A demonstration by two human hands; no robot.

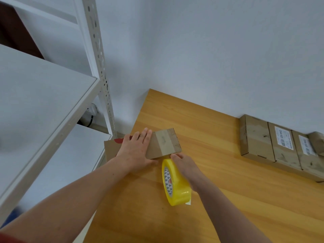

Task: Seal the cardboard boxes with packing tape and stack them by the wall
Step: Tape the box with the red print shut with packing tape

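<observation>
A small brown cardboard box lay at the centre of the frame, on a honey-coloured wooden table near its left edge. A band of clear packing tape ran across the box's top. The left hand pressed flat on the lid, fingers straight and together. Just below the box's near edge, the right hand grasped a yellow roll of packing tape, which stood on edge, and one fingertip touched the box's side. At the right of the frame, a row of taped cardboard boxes with white labels sat against the white wall. A white metal shelving unit filled the left of the frame.
</observation>
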